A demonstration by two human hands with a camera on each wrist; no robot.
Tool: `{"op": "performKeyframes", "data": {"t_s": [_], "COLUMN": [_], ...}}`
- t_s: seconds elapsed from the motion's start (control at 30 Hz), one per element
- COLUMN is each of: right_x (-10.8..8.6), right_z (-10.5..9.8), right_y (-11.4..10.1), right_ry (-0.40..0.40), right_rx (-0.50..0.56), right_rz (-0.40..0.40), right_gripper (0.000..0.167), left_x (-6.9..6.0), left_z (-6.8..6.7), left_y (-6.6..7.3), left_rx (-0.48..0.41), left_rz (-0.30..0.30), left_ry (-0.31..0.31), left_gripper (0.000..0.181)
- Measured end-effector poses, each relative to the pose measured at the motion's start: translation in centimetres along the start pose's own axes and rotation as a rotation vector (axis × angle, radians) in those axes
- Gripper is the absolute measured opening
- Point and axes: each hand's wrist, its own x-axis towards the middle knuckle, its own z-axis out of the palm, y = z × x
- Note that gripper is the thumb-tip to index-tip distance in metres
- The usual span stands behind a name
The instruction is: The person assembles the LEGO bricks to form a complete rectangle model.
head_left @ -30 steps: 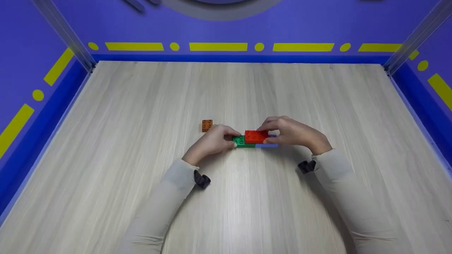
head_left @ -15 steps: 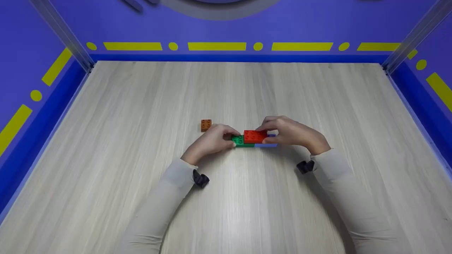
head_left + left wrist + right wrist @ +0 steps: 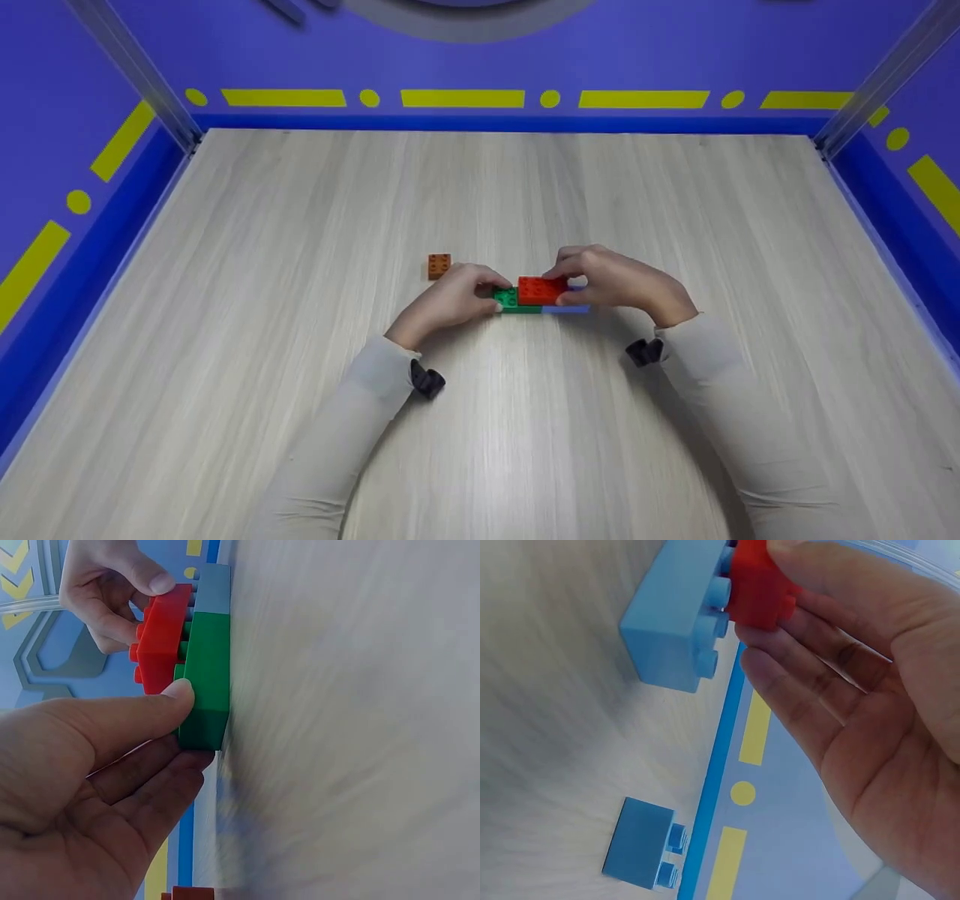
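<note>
My left hand (image 3: 456,295) pinches the left end of a green brick (image 3: 517,308) between thumb and fingers. End to end with it lies a light blue brick (image 3: 664,622), to its right on the table. My right hand (image 3: 619,277) grips the right part of a red brick (image 3: 536,289) by its sides. The red brick straddles the join between the two lower bricks. In the left wrist view, the studs of the green brick (image 3: 206,675) still show in a narrow gap under the red brick (image 3: 166,641), so it is not pressed flush.
An orange-brown brick (image 3: 439,266) lies on the wooden table (image 3: 480,450) behind my left hand. A separate small blue brick (image 3: 637,844) shows in the right wrist view; my right hand seems to hide it from the head view. Blue walls (image 3: 480,67) enclose the table's back and sides.
The right wrist has shifted very slightly to the left. Both hands keep their holds, and the bricks stay in the same arrangement.
</note>
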Motion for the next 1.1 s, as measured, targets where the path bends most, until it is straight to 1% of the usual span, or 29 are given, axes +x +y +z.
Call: {"op": "performKeyframes", "data": {"t_s": [0.23, 0.37, 0.57, 0.87, 1.03, 1.1], "right_x": [-0.12, 0.02, 0.28, 0.39, 0.41, 0.38], "right_z": [0.08, -0.05, -0.27, -0.32, -0.22, -0.19], "right_y": [-0.02, -0.16, -0.17, 0.12, 0.33, 0.38], "right_ry": [0.017, 0.008, -0.004, -0.007, -0.006, -0.008], "right_rx": [0.002, 0.007, 0.006, 0.040, 0.037, 0.039], "right_rz": [0.002, -0.009, -0.031, -0.026, -0.028, -0.029], "right_gripper": [0.032, 0.031, 0.030, 0.031, 0.031, 0.032], "left_x": [0.06, 0.09, 0.14, 0.25, 0.31, 0.31], "left_z": [-0.05, -0.10, -0.09, -0.11, 0.07, 0.17], "left_y": [0.10, 0.08, -0.03, 0.44, 0.63, 0.77], "left_rx": [0.014, 0.019, 0.026, 0.056, 0.018, -0.003], "left_rz": [0.003, 0.009, 0.033, 0.017, 0.017, 0.027], "left_ry": [-0.004, -0.007, -0.010, -0.017, -0.001, 0.010], "left_gripper": [0.032, 0.032, 0.032, 0.033, 0.036, 0.036]}}
